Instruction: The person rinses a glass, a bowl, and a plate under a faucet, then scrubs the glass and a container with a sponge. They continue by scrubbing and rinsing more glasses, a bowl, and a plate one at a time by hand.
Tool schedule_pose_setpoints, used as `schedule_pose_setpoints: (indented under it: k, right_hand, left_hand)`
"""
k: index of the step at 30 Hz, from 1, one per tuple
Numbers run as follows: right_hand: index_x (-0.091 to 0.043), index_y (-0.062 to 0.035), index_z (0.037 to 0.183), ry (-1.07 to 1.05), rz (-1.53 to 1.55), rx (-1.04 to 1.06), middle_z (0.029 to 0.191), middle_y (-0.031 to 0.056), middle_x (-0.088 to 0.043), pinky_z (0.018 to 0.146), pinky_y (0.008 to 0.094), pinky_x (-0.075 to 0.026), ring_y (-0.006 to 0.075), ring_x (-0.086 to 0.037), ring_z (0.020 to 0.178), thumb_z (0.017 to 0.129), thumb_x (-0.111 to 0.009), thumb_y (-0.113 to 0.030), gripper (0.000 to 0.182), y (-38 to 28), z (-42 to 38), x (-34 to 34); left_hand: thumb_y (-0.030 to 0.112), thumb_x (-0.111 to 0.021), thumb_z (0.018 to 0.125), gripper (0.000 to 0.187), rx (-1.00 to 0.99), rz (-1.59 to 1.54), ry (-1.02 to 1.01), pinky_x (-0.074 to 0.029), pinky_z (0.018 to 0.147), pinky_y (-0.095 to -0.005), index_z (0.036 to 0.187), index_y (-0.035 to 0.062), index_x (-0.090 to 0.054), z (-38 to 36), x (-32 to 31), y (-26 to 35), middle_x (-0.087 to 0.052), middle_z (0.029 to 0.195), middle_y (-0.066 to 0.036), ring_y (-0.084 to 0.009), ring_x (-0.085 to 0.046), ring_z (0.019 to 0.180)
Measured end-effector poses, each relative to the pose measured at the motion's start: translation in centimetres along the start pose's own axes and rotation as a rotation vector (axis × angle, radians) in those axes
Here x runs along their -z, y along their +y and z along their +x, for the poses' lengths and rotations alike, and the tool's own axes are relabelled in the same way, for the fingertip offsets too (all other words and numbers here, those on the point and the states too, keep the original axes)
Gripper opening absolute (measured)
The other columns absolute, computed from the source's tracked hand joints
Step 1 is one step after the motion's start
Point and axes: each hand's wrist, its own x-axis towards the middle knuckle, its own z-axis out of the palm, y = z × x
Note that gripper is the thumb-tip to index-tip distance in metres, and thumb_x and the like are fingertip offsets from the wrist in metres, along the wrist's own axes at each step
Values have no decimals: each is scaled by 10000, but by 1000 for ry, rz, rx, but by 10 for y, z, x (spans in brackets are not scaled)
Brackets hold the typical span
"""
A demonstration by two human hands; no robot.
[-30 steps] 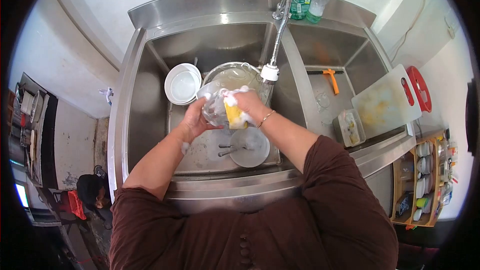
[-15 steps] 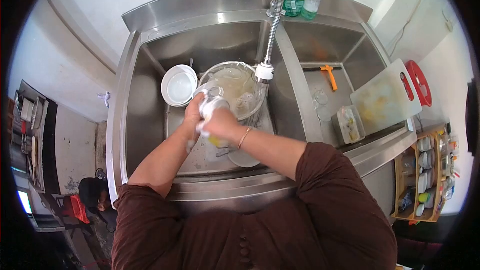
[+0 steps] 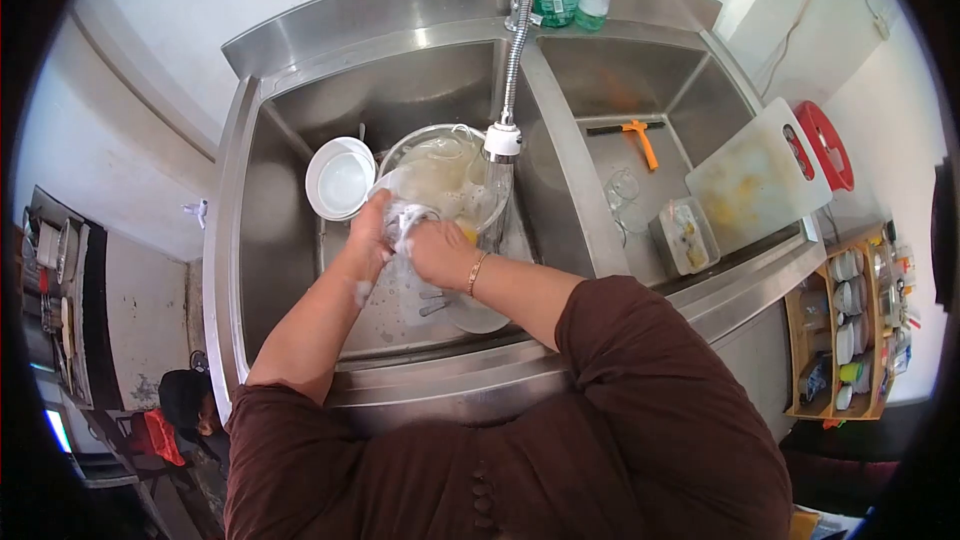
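— Over the left basin of the sink (image 3: 262, 240), what do we hold?
— Our left hand (image 3: 367, 238) grips a soapy clear container (image 3: 402, 212); our right hand (image 3: 437, 252) is closed on a yellow sponge (image 3: 466, 230), at three o'clock of it.
— And nearby?
— A glass bowl (image 3: 440, 175) at twelve o'clock, under the faucet head (image 3: 501, 141).

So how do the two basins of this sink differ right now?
The left basin holds a white bowl, a large clear bowl and both hands; the right basin holds an orange-handled tool, drinking glasses and a small container. The cutting board leans only on the right basin's edge. Both are stainless steel.
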Motion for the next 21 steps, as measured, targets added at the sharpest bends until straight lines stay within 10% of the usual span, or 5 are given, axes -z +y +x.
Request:
schedule_pose_setpoints:
  k: [4, 10, 13, 18, 21]
  right_hand:
    - [-623, -48, 829, 37, -201, 104, 796, 184, -623, 676, 440, -480, 355, -608, 744, 705, -559, -210, 214, -1, 9, 4]
    - [-621, -92, 891, -36, 292, -295, 823, 179, -628, 832, 458, -419, 337, -607, 817, 749, -529, -183, 192, -19, 10, 26]
    - [-605, -74, 929, 298, -122, 197, 849, 190, -621, 800, 436, -438, 336, -605, 821, 724, -567, -232, 261, 3, 1, 6]
    - [-625, -72, 922, -144, 313, -365, 897, 176, -630, 898, 504, -365, 303, -613, 867, 721, -565, -198, 244, -14, 16, 6]
    - [-633, -46, 890, -146, -2, -207, 891, 184, -630, 840, 465, -424, 331, -611, 845, 705, -565, -157, 226, -28, -3, 33]
  left_hand:
    - [326, -519, 811, 383, -67, 19, -93, -519, 693, -370, 1057, 32, -523, -1, 1, -3, -617, 911, -123, -247, -625, 759]
    - [448, -451, 824, 469, 63, 180, -228, -514, 694, -383, 1079, 59, -515, -18, -10, 18, -616, 922, -117, -243, -620, 786]
    - [468, -464, 804, 466, 172, 423, -99, -515, 623, -421, 1054, 80, -523, -16, -3, 11, -617, 911, -107, -231, -619, 760]
    - [418, -534, 769, 459, 150, 185, -280, -516, 654, -398, 1057, 61, -528, -3, 11, 12, -618, 873, -102, -237, -616, 768]
    - [323, -579, 757, 409, 133, 166, -311, -505, 730, -394, 1063, 55, -529, -5, 5, 18, -619, 882, -101, -241, -613, 800]
